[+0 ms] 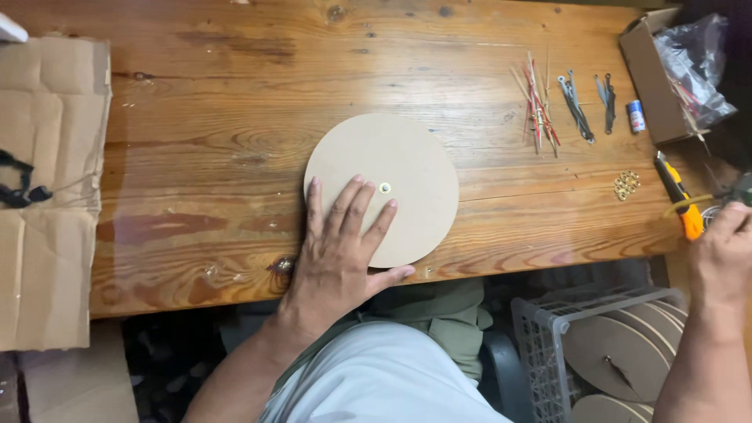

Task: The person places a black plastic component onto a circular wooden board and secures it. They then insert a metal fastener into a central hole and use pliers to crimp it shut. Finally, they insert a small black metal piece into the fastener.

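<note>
Disc [392, 168], round and tan, lies flat on the bench [219, 117] near its front edge, with a small metal eyelet [385, 188] at its centre. Nearest me, my left hand [338, 251] presses palm down on the disc's lower left part; its grip is apart, fingers spread flat, clamped on nothing, the fingertips just beside the eyelet and the thumb lying along the bench edge below the disc. Below the bench, to the right, a grey crate [540, 345] holds more tan discs standing on edge.

My right hand [724, 254] is at the bench's right end, well apart from the disc, seen from the back. I cannot tell whether its grip is apart or together, since the fingers are hidden at the frame edge; it sits just beside a yellow knife [680, 196] lying on the bench.

Farther up, a small heap of brass rings [626, 184] lies near the knife's tip. Beyond that lie a bundle of thin red and pale sticks [536, 106], then two bunches of dark metal pieces [577, 106], and a small blue and white tube [636, 116]. At the far right corner an open cardboard box [648, 74] holds crumpled clear plastic [697, 59].

On the left, flattened cardboard [47, 196] covers that end of the bench, with a black strap [19, 184] lying on it.
</note>
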